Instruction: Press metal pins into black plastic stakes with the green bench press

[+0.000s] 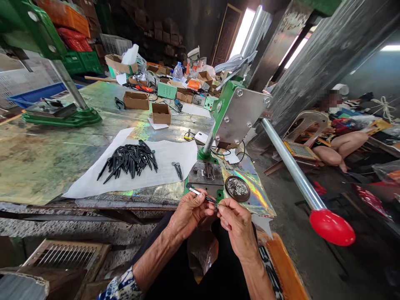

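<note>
Between thumb and fingers, my left hand (193, 208) grips a slim black tool (196, 191) with a pale marked stretch, its round end pointing up and left. My right hand (235, 221) pinches at the tool's other tip; any small part there is too hidden to make out. Just beyond the hands is the metal base plate (204, 177) of a green hand press (233, 112). A round dish of small silvery pieces (238, 188) sits right of the base. On white paper (168, 150) lie a heap of similar black tools (128, 160) and a few apart (177, 171).
The press lever with its red knob (331, 227) reaches out at the right. Another green press (59, 112) stands at the left. Small cardboard boxes (136, 100) and clutter fill the table's back. An orange crate (289, 266) is beside my right forearm. A person sits at the far right.
</note>
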A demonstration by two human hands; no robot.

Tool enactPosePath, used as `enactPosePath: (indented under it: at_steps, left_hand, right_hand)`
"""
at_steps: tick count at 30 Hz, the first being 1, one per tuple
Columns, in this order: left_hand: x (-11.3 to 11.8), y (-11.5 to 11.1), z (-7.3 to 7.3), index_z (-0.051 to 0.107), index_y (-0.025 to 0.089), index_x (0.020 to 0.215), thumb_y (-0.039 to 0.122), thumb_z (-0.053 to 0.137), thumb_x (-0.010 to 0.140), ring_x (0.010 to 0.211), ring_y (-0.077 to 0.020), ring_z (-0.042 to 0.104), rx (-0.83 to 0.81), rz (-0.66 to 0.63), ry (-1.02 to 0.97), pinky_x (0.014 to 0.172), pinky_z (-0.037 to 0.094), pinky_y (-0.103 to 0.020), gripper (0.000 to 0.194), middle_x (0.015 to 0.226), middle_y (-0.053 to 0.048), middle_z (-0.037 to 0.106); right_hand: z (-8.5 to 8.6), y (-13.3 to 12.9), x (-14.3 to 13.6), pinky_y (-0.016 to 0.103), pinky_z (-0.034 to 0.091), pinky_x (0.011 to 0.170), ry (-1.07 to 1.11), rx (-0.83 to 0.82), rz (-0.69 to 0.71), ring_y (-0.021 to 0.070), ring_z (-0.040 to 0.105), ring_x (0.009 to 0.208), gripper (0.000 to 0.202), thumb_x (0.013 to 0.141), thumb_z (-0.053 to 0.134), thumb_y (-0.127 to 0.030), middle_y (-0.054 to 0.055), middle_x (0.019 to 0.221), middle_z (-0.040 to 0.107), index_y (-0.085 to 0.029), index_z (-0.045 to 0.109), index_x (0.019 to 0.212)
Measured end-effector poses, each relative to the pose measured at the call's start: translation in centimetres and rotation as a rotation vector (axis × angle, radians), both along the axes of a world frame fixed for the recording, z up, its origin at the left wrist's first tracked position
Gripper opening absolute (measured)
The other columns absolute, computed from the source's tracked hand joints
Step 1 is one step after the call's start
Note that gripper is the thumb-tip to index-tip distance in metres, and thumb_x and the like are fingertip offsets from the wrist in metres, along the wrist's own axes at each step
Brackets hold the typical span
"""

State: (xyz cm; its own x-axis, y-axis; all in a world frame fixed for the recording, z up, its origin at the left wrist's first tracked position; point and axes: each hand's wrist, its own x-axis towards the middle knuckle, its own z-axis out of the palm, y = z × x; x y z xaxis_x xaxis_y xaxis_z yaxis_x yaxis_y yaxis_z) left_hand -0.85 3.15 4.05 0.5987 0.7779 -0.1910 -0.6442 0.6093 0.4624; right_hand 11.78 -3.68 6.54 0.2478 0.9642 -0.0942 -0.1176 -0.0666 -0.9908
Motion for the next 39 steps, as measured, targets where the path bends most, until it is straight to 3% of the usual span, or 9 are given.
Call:
enactPosePath:
  at_steps: [10, 20, 30, 39]
  left_hand:
    - [-0.1, -0.2, 0.2, 0.054, 0.012, 0.085, 0.026, 0.084, 0.064, 0.061, -0.0131, 0.066, 0.028, -0.011, 0.03, 0.055, 0.056, -0.019, 0.038, 0.073, -0.005, 0.068]
    - [-0.3, 0.1, 0.5, 0.055, 0.012, 0.085, 0.033, 0.077, 0.071, 0.062, -0.0145, 0.064, 0.266, 0.016, 0.188, 0.055, 0.055, -0.023, 0.034, 0.075, -0.005, 0.065]
    - [-0.7, 2.1, 0.9, 0.058, 0.014, 0.084, 0.041, 0.07, 0.073, 0.063, -0.0145, 0.062, 0.47, 0.071, 0.442, 0.06, 0.054, -0.027, 0.031, 0.081, -0.005, 0.066]
    - [1.3, 5.2, -1.0, 0.057, 0.017, 0.082, 0.032, 0.052, 0.079, 0.054, -0.013, 0.056, 0.621, 0.283, 0.654, 0.056, 0.05, -0.024, 0.016, 0.061, 0.001, 0.058]
  right_hand:
    - [-0.1, 0.0, 0.3, 0.024, 0.019, 0.046, -0.033, -0.008, 0.036, 0.0062, 0.029, 0.05, 0.024, 0.082, 0.062, -0.039, -0.003, 0.064, 0.047, -0.017, 0.057, 0.075]
    - [-0.4, -0.1, 0.2, 0.023, 0.018, 0.044, -0.262, 0.005, 0.021, 0.0074, 0.026, 0.049, 0.025, 0.082, 0.056, -0.038, -0.005, 0.057, 0.036, -0.018, 0.051, 0.068]
    - [-1.9, 3.1, -0.4, 0.022, 0.014, 0.043, 0.003, -0.128, -0.059, 0.0066, 0.021, 0.047, 0.029, 0.069, 0.068, -0.043, -0.007, 0.053, 0.032, -0.017, 0.056, 0.066]
    - [-1.6, 6.9, -1.7, 0.02, 0.013, 0.041, 0.216, -0.109, -0.131, 0.0045, 0.024, 0.045, 0.025, 0.055, 0.07, -0.035, -0.002, 0.057, 0.046, -0.014, 0.064, 0.067]
